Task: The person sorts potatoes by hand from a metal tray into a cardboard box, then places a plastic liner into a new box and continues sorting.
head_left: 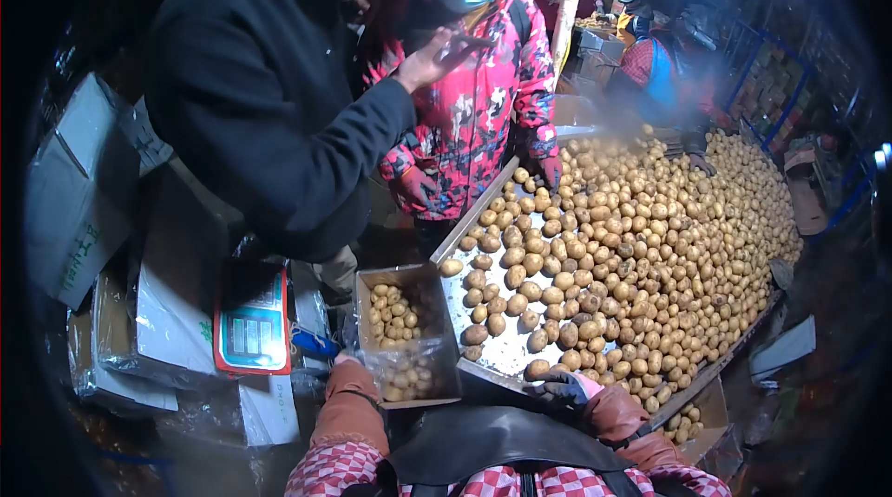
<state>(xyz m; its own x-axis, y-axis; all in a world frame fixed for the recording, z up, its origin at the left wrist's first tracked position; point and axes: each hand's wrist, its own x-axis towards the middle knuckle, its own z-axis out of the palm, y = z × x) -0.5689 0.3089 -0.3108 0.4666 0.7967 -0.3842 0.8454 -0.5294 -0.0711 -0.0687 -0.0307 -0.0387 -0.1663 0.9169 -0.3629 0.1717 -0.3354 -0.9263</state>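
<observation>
My left hand (346,362) is at the left side of a cardboard box (452,322), by its clear plastic liner (400,355). Its fingers are too small and blurred to make out. Inside the box lie small potatoes (390,313), partly under the plastic. My right hand (565,389), in a dark glove, rests at the near rim of the sorting table (497,350), just below the nearest potatoes. Its fingers look stretched out, with nothing visible in them. A large heap of potatoes (650,255) covers most of the table.
A red-framed scale (251,330) sits left of the box, among stacked cartons (172,283). Across from me stand a person in a dark jacket (251,98) and one in a pink patterned coat (474,116). Another box of potatoes (686,425) is under the table's right edge.
</observation>
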